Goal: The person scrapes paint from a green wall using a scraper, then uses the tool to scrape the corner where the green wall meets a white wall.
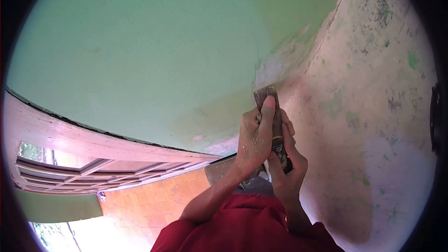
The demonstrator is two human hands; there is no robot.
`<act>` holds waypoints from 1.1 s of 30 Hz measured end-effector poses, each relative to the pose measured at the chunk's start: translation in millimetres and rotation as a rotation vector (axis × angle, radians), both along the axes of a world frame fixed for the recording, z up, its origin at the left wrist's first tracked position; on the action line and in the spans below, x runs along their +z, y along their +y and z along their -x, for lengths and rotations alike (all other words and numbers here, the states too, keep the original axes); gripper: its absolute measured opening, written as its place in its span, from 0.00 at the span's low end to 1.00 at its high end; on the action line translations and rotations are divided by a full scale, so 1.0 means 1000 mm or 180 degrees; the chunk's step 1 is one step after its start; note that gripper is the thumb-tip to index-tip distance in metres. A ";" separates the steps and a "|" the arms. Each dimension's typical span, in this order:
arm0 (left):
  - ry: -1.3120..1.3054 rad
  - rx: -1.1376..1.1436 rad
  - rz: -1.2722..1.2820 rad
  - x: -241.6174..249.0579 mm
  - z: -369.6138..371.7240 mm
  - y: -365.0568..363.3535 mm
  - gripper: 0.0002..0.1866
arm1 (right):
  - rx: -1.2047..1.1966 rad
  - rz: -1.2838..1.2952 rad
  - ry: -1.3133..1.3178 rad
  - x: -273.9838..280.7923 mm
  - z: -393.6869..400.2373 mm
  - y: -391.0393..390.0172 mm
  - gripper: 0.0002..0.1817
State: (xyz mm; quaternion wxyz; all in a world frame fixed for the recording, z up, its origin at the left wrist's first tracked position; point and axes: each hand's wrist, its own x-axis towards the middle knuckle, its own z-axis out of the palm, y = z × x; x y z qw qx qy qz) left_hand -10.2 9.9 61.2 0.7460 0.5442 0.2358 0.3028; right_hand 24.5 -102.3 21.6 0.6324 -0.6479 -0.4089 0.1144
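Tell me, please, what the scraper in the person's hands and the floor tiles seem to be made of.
The scraper's blade looks like worn metal, probably steel: flat, dull brown and blotched. Its handle could be plastic or painted wood: dark, with pale markings. The floor tiles seem fired clay or ceramic, going by their orange squares and thin joints.

Two hands in all: one left hand (pixel 255 136) and one right hand (pixel 290 162). Just one scraper (pixel 278 148), with one blade (pixel 266 91) and one handle. One red shirt (pixel 242 227). Two green wall parts, one big (pixel 140 51) and one small (pixel 56 207). One pale, patchy wall (pixel 373 112). One brown flat thing (pixel 216 171) near the big green part's bottom edge. Lots of orange floor tiles (pixel 156 198), too many to count.
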 end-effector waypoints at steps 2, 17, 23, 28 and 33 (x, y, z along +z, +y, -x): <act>0.0016 0.0027 0.0010 -0.004 0.001 0.001 0.30 | 0.0014 0.0102 0.0075 0.003 0.001 0.001 0.34; -0.0131 -0.0024 0.0008 0.001 0.002 0.000 0.31 | 0.0031 -0.0038 -0.0129 0.005 -0.001 -0.003 0.32; -0.0074 -0.0071 0.0088 0.016 0.002 -0.002 0.32 | -0.0099 -0.0193 -0.0230 0.008 -0.002 -0.002 0.34; -0.0115 0.0051 0.0106 0.002 0.001 -0.004 0.31 | 0.0125 0.0206 0.0418 0.011 0.000 -0.011 0.34; -0.0121 0.0018 0.0108 0.001 0.003 0.000 0.31 | 0.0180 -0.0064 0.0431 -0.007 0.000 -0.002 0.33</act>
